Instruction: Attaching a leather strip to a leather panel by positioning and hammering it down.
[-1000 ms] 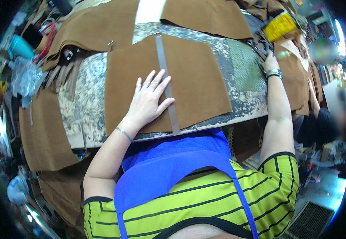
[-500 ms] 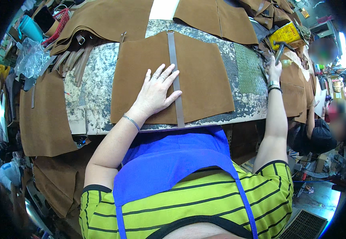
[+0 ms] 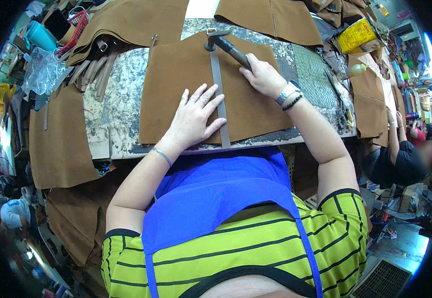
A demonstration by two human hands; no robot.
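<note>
A brown suede-like leather panel [image 3: 168, 72] lies flat on the worn workbench in front of me. Down its middle runs a narrow grey-brown strap [image 3: 217, 74] with a metal buckle [image 3: 211, 31] at its far end. My left hand [image 3: 194, 115] rests flat on the panel, fingers spread, fingertips touching the strap's left edge. In my right hand [image 3: 265, 77] is a hammer [image 3: 233, 51], gripped by its dark handle. The hammer's head is at the strap's far end, just below the buckle; whether it touches the strap I cannot tell.
More brown leather pieces [image 3: 131, 22] lie along the bench's far side, with several straps [image 3: 96, 72] beneath. A green textured mat [image 3: 315, 74], loose tools and a yellow can [image 3: 356, 36] are at right. A red basket [image 3: 78, 31] stands far left. Another person [image 3: 399, 161] works at right.
My right hand has brought the hammer from the bench's right side, near the yellow can, leftward to the strap's far end. My left hand has stayed flat on the panel.
</note>
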